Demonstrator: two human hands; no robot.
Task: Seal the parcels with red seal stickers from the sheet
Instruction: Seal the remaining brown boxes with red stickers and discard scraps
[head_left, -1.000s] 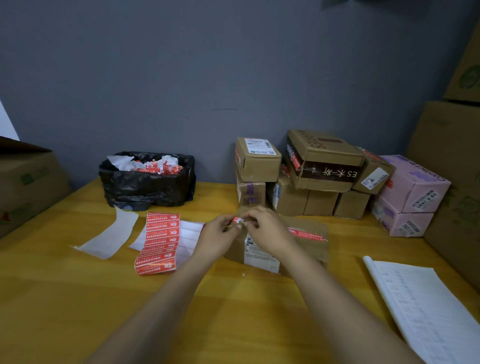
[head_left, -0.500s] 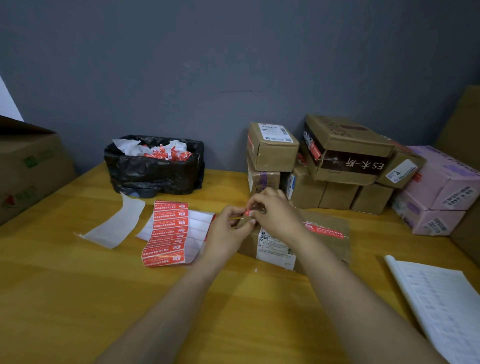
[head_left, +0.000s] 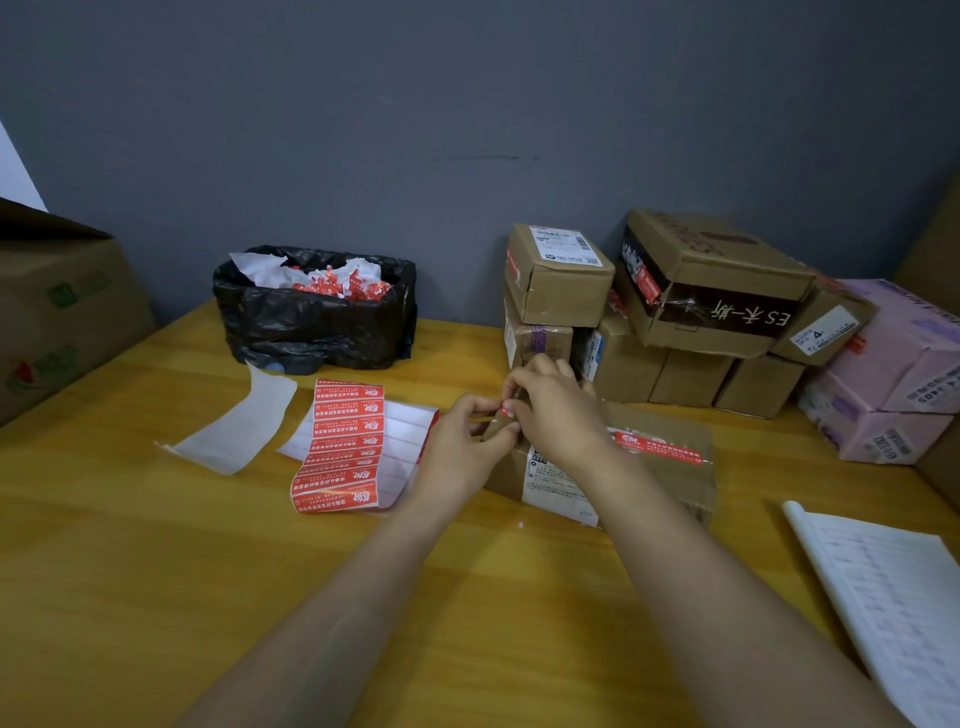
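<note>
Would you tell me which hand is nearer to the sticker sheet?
Left. The left hand sits right beside the sticker sheet; the right hand is over the parcel beyond; both pinch a red sticker.

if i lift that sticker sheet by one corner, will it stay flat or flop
Probably flops: the sticker sheet looks paper-thin, and its near edge curls up off the table. Likely very light, so a push may slide it whole across the smooth wood. The peeled right half is bare backing, likely limper.

Head-worn wide-angle view looks forward and down (close) at left hand (head_left: 457, 441) and right hand (head_left: 558, 413), wall (head_left: 467, 104) beyond.
</note>
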